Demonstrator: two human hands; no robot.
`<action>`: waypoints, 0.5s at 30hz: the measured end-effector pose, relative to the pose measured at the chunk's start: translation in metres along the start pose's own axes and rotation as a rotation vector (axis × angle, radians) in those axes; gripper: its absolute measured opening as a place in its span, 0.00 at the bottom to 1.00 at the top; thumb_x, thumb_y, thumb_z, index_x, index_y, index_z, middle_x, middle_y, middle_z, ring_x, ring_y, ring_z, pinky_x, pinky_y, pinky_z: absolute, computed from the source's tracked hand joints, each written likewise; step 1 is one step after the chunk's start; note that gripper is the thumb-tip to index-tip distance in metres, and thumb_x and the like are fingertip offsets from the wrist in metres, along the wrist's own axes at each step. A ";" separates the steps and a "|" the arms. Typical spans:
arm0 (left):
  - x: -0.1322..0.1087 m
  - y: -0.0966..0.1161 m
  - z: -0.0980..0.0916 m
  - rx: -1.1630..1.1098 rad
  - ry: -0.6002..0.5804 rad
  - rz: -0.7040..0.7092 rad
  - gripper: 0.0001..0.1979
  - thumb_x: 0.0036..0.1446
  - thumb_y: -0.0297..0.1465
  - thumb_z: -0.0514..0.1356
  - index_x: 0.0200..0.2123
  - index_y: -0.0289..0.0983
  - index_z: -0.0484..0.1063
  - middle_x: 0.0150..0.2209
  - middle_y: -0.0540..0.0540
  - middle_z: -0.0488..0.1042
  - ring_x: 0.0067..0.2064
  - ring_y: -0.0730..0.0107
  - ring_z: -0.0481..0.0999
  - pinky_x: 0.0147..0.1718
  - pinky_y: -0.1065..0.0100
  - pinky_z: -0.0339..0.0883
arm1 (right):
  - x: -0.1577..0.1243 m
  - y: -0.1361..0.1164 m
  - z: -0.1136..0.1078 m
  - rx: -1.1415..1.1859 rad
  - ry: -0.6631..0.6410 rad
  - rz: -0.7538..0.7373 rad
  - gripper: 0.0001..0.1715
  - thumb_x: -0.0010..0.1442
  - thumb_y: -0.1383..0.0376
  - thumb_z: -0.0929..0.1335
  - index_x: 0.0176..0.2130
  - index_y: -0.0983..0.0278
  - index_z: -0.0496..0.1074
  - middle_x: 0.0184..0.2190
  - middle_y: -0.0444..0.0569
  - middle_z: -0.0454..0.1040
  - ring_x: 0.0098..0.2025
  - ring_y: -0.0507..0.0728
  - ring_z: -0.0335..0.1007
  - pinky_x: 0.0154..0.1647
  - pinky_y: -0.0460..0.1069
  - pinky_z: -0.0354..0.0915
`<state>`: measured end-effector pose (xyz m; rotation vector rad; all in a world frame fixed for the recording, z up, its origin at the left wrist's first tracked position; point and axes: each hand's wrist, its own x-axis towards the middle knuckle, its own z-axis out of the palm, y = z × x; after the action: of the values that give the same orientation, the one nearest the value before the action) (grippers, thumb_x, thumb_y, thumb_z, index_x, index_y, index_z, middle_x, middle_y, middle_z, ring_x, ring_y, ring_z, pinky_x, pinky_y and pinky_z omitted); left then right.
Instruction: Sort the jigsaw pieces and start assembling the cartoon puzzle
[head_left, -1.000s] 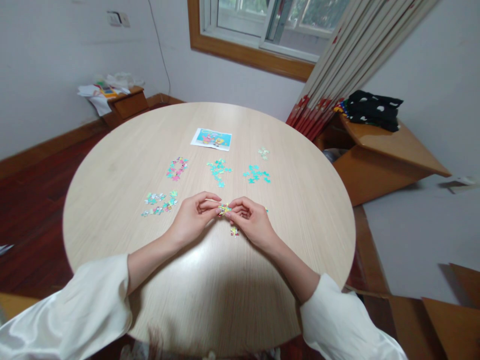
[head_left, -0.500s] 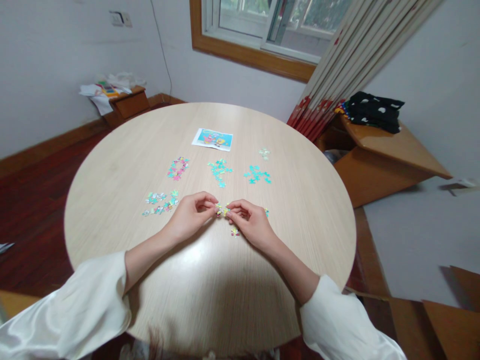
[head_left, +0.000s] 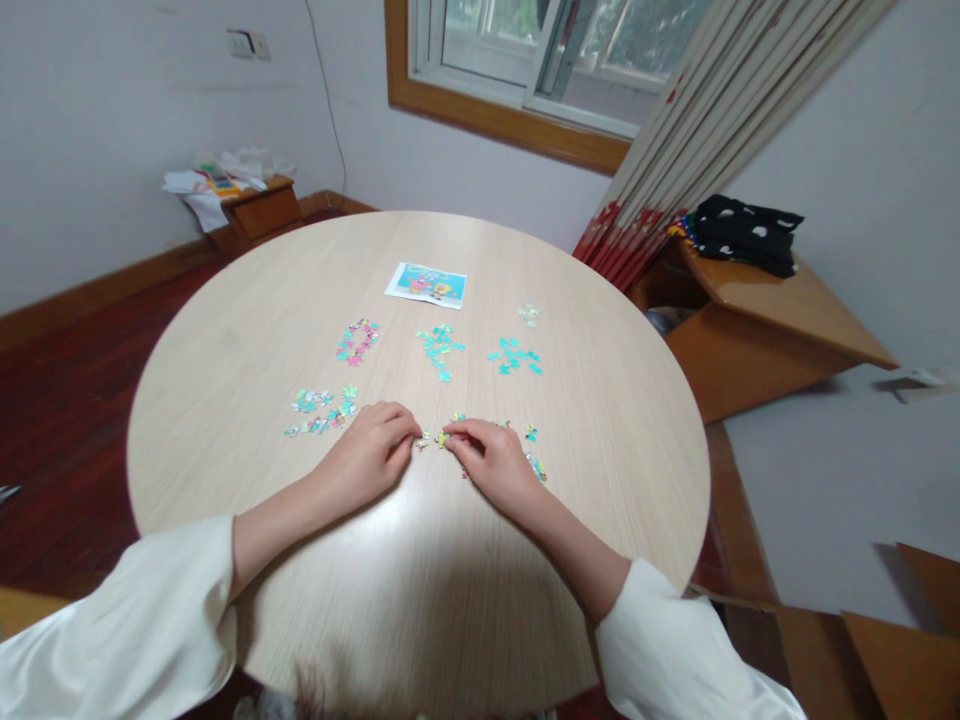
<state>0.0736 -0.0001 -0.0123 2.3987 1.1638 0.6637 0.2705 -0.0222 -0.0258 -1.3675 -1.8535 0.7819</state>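
My left hand (head_left: 373, 442) has its fingers pinched together, with a small multicoloured jigsaw piece (head_left: 423, 440) at the fingertips. Across a narrow gap, my right hand (head_left: 495, 458) pinches a yellow jigsaw piece (head_left: 441, 440) between thumb and forefinger. Both pieces are at the tabletop, apart from each other. More loose pieces (head_left: 536, 466) lie around my right hand, partly hidden by it. To the left of my left hand is a group of pale green and white pieces (head_left: 322, 408).
On the round wooden table (head_left: 247, 330) lie a pink group (head_left: 358, 342), two turquoise groups (head_left: 441, 348) (head_left: 515, 356) and a pale group (head_left: 529, 315) of pieces. A cartoon picture sheet (head_left: 427, 285) is behind them. A wooden cabinet (head_left: 780, 330) stands right of the table.
My hands have moved apart and slightly towards me, and the two pieces between them are separated by a wider gap. My right hand now covers most of the piece below it.
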 end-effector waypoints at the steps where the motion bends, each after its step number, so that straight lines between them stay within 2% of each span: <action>1: -0.007 -0.002 0.000 0.017 0.015 0.093 0.14 0.57 0.24 0.51 0.39 0.35 0.76 0.41 0.38 0.77 0.45 0.58 0.74 0.46 0.56 0.66 | 0.000 0.000 0.000 0.037 0.002 0.014 0.08 0.60 0.66 0.67 0.37 0.62 0.77 0.28 0.47 0.77 0.31 0.53 0.71 0.37 0.50 0.67; 3: -0.020 -0.006 0.002 0.083 0.009 0.247 0.18 0.58 0.21 0.49 0.47 0.34 0.73 0.49 0.36 0.74 0.51 0.57 0.71 0.53 0.50 0.62 | -0.001 -0.001 0.001 0.077 0.002 0.029 0.09 0.59 0.66 0.67 0.38 0.62 0.77 0.29 0.47 0.78 0.31 0.53 0.72 0.36 0.49 0.67; 5: -0.030 -0.008 0.004 0.153 -0.005 0.326 0.21 0.58 0.19 0.48 0.53 0.32 0.69 0.52 0.35 0.72 0.54 0.57 0.70 0.57 0.47 0.59 | 0.000 -0.002 0.002 0.064 0.002 0.020 0.09 0.59 0.67 0.67 0.37 0.63 0.78 0.31 0.48 0.79 0.32 0.53 0.73 0.37 0.49 0.67; 8: -0.036 -0.007 0.009 0.210 -0.020 0.358 0.24 0.58 0.19 0.49 0.57 0.31 0.65 0.53 0.34 0.72 0.56 0.57 0.69 0.57 0.45 0.60 | 0.001 -0.003 0.004 -0.008 0.008 -0.018 0.08 0.58 0.68 0.67 0.36 0.62 0.78 0.30 0.48 0.79 0.31 0.53 0.72 0.36 0.49 0.67; 15: -0.033 -0.004 0.016 0.214 -0.004 0.370 0.23 0.58 0.19 0.49 0.57 0.31 0.65 0.52 0.34 0.72 0.54 0.56 0.70 0.56 0.44 0.62 | 0.001 -0.004 0.009 -0.149 0.056 -0.063 0.10 0.56 0.72 0.66 0.35 0.64 0.77 0.26 0.47 0.76 0.29 0.52 0.70 0.35 0.48 0.65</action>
<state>0.0620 -0.0266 -0.0355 2.8319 0.8287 0.6718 0.2610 -0.0228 -0.0276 -1.4008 -1.9324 0.5775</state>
